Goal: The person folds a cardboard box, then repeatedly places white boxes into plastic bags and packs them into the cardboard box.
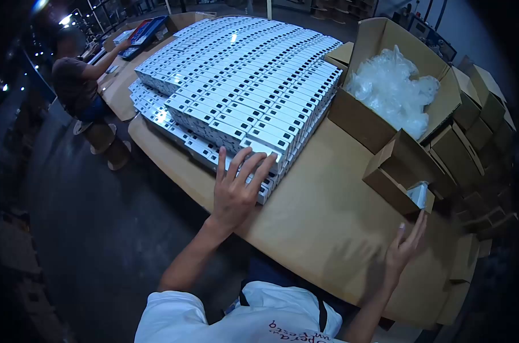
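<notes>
L hand [235, 191] was at stacked wht. boxes [242, 80], R hand [405, 247] by sm. carton [387, 182].
L was spread, couldn't tell if gripping; R was unclenched, nr. wht. item [422, 195] inside.

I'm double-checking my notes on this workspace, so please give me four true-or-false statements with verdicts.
1. The left hand is at the stacked white rectangular boxes. True.
2. The large open brown cardboard carton is empty. False: it holds crumpled clear plastic.
3. The right hand is beside the small open brown cardboard box. True.
4. In view, the white boxes lie right of the carton. False: left.
</notes>
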{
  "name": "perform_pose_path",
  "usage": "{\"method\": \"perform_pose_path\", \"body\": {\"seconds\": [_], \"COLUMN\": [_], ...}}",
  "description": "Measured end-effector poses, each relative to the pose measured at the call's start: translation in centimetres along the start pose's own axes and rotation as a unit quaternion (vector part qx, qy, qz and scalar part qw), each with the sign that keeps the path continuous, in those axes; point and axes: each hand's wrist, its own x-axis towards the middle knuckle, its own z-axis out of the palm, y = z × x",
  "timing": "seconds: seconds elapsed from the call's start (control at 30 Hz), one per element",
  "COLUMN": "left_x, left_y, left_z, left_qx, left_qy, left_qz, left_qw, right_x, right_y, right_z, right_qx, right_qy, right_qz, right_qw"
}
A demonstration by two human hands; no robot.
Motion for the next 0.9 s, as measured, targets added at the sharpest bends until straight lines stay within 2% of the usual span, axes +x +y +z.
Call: {"method": "perform_pose_path", "body": {"seconds": [0.13,0.23,0.3,0.37,0.43,0.5,0.53,0.63,0.67,0.77,0.8,0.9], "left_x": [-0.2,-0.3,-0.9,-2.3,-3.0,-3.4,-3.8,-3.1,-1.8,4.2,6.5,14.7], "left_y": [-0.1,0.4,2.0,3.9,6.7,9.3,10.6,13.7,13.9,13.4,13.1,12.8], "left_z": [0.1,-1.1,-3.0,-4.0,-4.1,-3.4,-2.6,-0.9,-0.6,-0.2,1.0,5.4], "left_qx": [-0.012,-0.025,-0.059,-0.105,-0.189,-0.274,-0.327,-0.407,-0.424,-0.484,-0.484,-0.414], "left_qy": [0.030,0.037,0.021,0.015,0.012,-0.016,-0.050,-0.082,-0.103,-0.203,-0.170,-0.067], "left_qz": [0.000,0.002,-0.033,-0.049,-0.026,0.032,0.042,0.068,0.084,0.065,0.067,0.015], "left_qw": [0.999,0.999,0.997,0.993,0.982,0.961,0.943,0.907,0.896,0.849,0.856,0.908], "right_x": [-1.6,-3.7,-5.1,-7.0,-7.1,-8.0,-7.6,-7.6,-7.5,-6.4,-6.1,-4.3], "right_y": [-3.1,-4.8,-7.7,-7.8,-8.8,-8.7,-9.7,-7.4,-7.3,-4.9,-4.3,-1.9], "right_z": [-1.1,-1.1,-2.4,-1.7,-1.3,0.2,0.1,2.2,2.5,1.6,1.6,1.4], "right_qx": [0.032,0.139,0.261,0.488,0.606,0.710,0.727,0.684,0.707,0.724,0.721,0.605], "right_qy": [-0.034,-0.105,-0.232,-0.367,-0.467,-0.454,-0.403,-0.310,-0.247,-0.239,-0.208,-0.192], "right_qz": [-0.017,-0.001,0.068,0.124,0.199,0.223,0.240,0.282,0.315,0.313,0.301,0.241], "right_qw": [0.999,0.985,0.935,0.782,0.612,0.489,0.501,0.597,0.583,0.566,0.589,0.734]}}
